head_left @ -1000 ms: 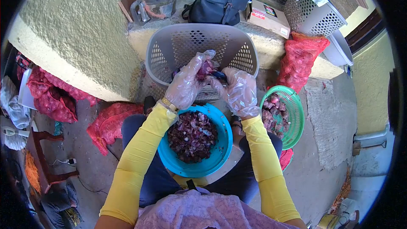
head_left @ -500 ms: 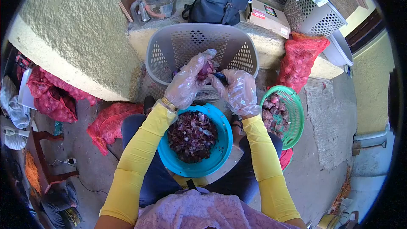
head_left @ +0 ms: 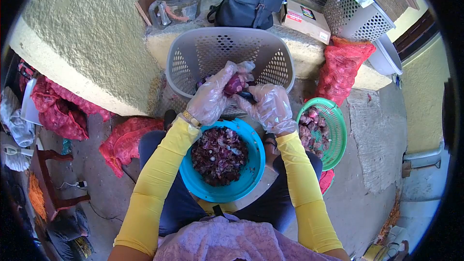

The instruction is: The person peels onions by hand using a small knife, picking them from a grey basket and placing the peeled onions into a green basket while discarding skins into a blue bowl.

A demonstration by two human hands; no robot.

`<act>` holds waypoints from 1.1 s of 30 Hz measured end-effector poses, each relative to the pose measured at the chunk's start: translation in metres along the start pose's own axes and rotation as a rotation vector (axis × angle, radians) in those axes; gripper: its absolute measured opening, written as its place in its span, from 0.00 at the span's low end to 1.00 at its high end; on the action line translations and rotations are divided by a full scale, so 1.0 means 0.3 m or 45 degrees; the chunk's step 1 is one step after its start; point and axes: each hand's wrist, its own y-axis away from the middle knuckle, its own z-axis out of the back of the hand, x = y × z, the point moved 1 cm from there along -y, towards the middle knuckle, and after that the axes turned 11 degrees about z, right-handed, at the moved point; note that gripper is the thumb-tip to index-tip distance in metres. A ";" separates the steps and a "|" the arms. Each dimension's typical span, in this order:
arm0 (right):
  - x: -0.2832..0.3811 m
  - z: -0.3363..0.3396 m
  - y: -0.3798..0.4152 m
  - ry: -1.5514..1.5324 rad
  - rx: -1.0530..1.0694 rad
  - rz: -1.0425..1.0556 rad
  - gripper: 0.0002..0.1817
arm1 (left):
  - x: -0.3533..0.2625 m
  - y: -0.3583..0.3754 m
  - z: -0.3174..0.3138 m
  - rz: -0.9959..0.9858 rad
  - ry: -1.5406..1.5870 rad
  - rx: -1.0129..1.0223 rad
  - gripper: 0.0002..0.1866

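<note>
My left hand (head_left: pixel 212 95), in a clear plastic glove, has its fingers wrapped round a red onion (head_left: pixel 235 84). Close beside it, my gloved right hand (head_left: pixel 271 106) grips a small dark-handled knife (head_left: pixel 247 95); its blade is mostly hidden by the fingers. Both hands are over the near rim of a grey perforated basket (head_left: pixel 232 32), where a few more purple onions show partly behind my left hand. Below them, a blue basin (head_left: pixel 256 135) between my legs holds a heap of onion skins and scraps (head_left: pixel 220 157).
To the right, a green colander (head_left: pixel 340 137) contains onions. Red mesh sacks stand at the right (head_left: pixel 342 70) and lie at the left (head_left: pixel 128 137). A black bag (head_left: pixel 249 2) and a cardboard box (head_left: pixel 305 20) sit on the ledge behind. A wooden stool (head_left: pixel 53 179) is at left.
The onion has turned in my left hand, and more of its purple side shows. My right hand and the knife have shifted slightly down and toward me.
</note>
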 end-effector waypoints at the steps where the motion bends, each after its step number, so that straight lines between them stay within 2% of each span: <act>1: 0.000 0.002 0.000 0.000 0.000 0.001 0.23 | -0.007 0.002 -0.002 0.053 0.036 0.045 0.25; 4: 0.004 0.016 -0.002 -0.045 -0.009 -0.038 0.22 | -0.013 0.005 0.017 0.036 -0.132 0.085 0.24; 5: 0.008 0.025 -0.004 -0.021 0.078 -0.016 0.22 | -0.009 0.003 0.025 0.037 -0.132 0.085 0.24; 7: 0.016 0.029 -0.006 0.003 0.165 0.008 0.21 | 0.003 -0.006 0.046 0.056 -0.096 0.060 0.30; 11: 0.026 0.023 -0.008 -0.109 0.191 0.087 0.21 | 0.013 -0.015 0.065 0.026 -0.026 0.037 0.29; 13: 0.032 0.027 -0.009 -0.117 0.190 0.081 0.21 | 0.009 -0.007 0.058 0.098 0.052 -0.035 0.29; 15: 0.036 0.048 -0.015 0.025 0.019 -0.110 0.23 | 0.008 -0.003 0.056 0.100 0.040 -0.031 0.28; 19: 0.015 0.043 -0.010 0.051 -0.044 -0.127 0.25 | 0.022 -0.012 0.049 0.102 0.040 0.064 0.28; 25: 0.011 0.034 -0.007 0.076 0.010 -0.140 0.24 | 0.018 -0.007 0.043 0.142 0.123 0.020 0.28; 30: -0.006 0.012 0.001 0.061 -0.122 0.000 0.23 | 0.028 -0.017 0.073 0.146 0.135 0.062 0.28; 33: 0.009 0.028 -0.004 0.086 -0.080 -0.025 0.23 | 0.021 -0.011 0.060 0.140 0.119 0.076 0.27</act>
